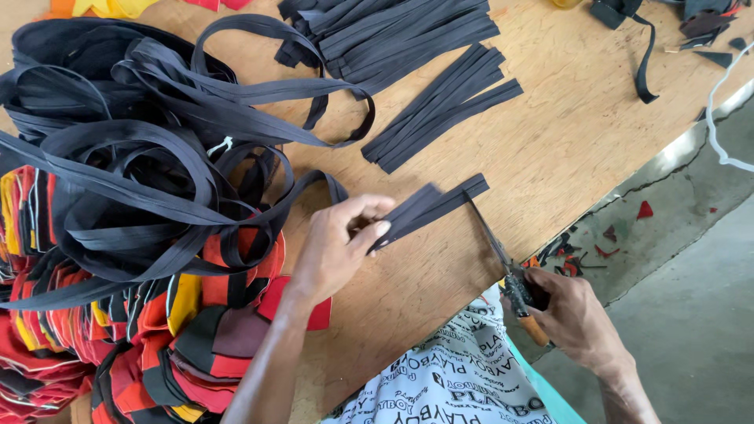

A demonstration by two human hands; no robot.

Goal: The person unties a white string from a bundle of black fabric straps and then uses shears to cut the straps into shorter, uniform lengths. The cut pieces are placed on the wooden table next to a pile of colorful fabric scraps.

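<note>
Your right hand (577,318) sits at about 4 o'clock, off the table edge above the floor, fingers curled tight around the handles of the scissors (503,263). One handle shows orange below your fist. The blades point up toward 12 o'clock, and their tips reach the end of a short bundle of black strips (430,206). Whether the blades are parted or closed is hard to tell at this angle; they look nearly together.

Your left hand (338,247) lies near centre, on the wooden table (565,149). Thumb and fingers pinch the near end of that bundle, which angles away toward 2 o'clock, flat on the wood.

At 6 o'clock, printed white cloth (452,377) covers your lap.

At 8 o'clock, a heap of red, yellow and black fabric pieces (157,345) lies stacked at the table's left edge. Above it, from 9 to 11 o'clock, a big loose tangle of black strapping (133,157) spreads out, one strand running to your left hand.

Farther out, at 1 o'clock, a pile of cut black strips (444,106) lies side by side, well apart from the bundle. A second, larger pile (393,31) sits at 12 o'clock.

At 3 o'clock, small red scraps (644,210) dot the grey floor (691,314).
</note>
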